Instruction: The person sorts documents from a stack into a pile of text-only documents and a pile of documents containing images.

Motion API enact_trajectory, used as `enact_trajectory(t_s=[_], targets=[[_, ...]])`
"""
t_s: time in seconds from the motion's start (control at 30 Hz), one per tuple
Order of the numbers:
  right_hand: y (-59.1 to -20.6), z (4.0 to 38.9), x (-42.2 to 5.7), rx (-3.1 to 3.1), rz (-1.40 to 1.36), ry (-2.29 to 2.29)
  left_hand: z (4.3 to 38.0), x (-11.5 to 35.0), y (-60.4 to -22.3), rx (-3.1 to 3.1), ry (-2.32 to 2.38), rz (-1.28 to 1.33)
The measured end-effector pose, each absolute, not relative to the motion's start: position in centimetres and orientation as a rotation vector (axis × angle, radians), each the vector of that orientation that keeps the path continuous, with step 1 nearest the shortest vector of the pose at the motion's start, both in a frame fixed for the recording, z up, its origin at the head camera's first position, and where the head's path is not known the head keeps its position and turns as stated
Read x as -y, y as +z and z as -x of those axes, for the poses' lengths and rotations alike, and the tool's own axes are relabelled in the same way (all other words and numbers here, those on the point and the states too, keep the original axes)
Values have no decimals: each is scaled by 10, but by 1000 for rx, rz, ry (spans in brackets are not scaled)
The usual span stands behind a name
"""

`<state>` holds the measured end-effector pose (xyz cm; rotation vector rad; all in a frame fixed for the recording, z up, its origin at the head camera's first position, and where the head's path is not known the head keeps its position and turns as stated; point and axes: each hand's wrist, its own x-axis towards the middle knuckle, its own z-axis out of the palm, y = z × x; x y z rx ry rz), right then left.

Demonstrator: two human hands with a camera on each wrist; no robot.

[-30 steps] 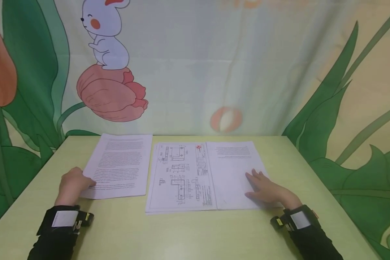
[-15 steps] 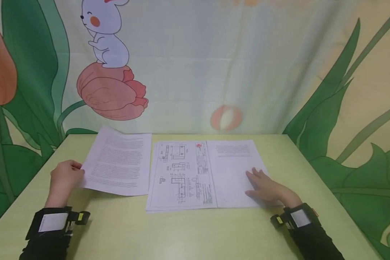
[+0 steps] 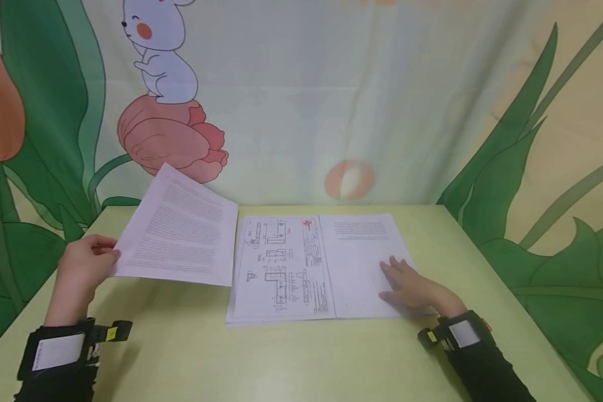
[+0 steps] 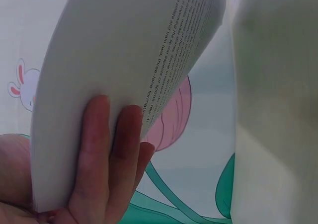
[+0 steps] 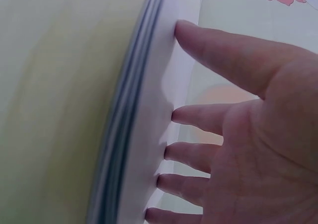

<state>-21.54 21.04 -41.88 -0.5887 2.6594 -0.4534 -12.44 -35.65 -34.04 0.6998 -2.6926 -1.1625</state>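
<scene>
My left hand (image 3: 87, 259) pinches the left edge of a printed text sheet (image 3: 181, 229), which may be more than one page, and holds it tilted above the table. In the left wrist view, fingers (image 4: 94, 149) lie against the underside of the bent paper (image 4: 99, 50). My right hand (image 3: 409, 285) rests with spread fingers on a mostly blank page (image 3: 357, 268) with a few lines of text at its top. The right wrist view shows its fingertips touching the top of a paper stack (image 5: 129, 105). Between the hands lies a page with technical drawings (image 3: 276, 268).
A pale yellow-green table (image 3: 291, 363) carries the papers. Behind its far edge hangs a curtain (image 3: 281, 111) printed with a rabbit, tulips and leaves. Each forearm wears a black wrist strap with a small camera, such as the left wrist camera (image 3: 118, 331).
My left hand has lifted the text sheet off the table, moving left and away from me; the sheet's far left corner has risen. My right hand stays on the blank page.
</scene>
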Motion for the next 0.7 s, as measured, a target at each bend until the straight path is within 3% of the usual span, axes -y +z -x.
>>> enact_trajectory(t_s=[0.3, 0.7], targets=[[-410, 221, -193, -2722, 585, -504, 128, 330, -339, 2635, -1243, -633], [-402, 228, -98, -2687, 413, -1034, 136, 296, -340, 2574, -1244, -622]])
